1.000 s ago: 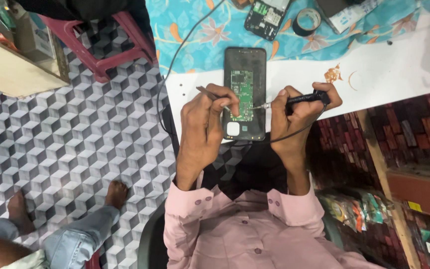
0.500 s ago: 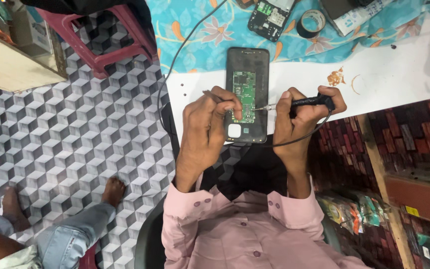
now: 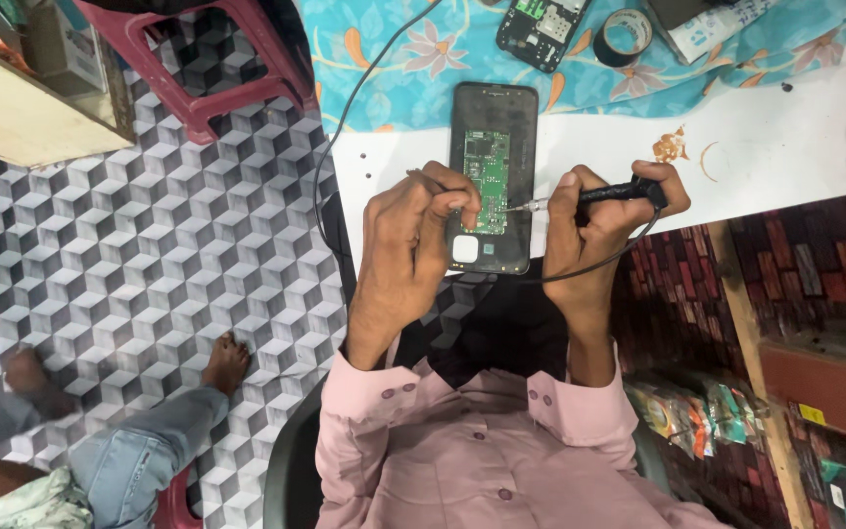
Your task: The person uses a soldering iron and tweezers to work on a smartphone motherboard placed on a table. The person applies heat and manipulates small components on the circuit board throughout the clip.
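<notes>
Item: opened black smartphone with its back cover off and a green circuit board exposed (image 3: 491, 186). It lies flat at the near edge of the white worktop (image 3: 785, 157), lengthwise away from the person.

Left hand (image 3: 413, 230): grip pinched on a thin metal probe or tweezer (image 3: 421, 177), its tip lying over the board. The fingers cover the phone's left edge.

Right hand (image 3: 594, 211): grip closed around a black pen-shaped corded tool with a metal tip (image 3: 580, 198), probably a soldering iron. The tip points left onto the board's right side. Its black cable (image 3: 340, 127) loops under the wrist and runs off the worktop's left edge.

Handling, as judged: the phone is light, stiff and smooth, and could slide on the bare worktop. The board is fragile and best left untouched by fingers, so hold the phone by its long side rims.

Far edge of worktop: turquoise floral cloth (image 3: 403, 59), second opened phone (image 3: 540, 29), roll of dark tape (image 3: 624, 37).

Floor: grey cube-pattern tiles (image 3: 149, 245), red plastic stool (image 3: 198, 59), another person's bare foot (image 3: 222, 360).
</notes>
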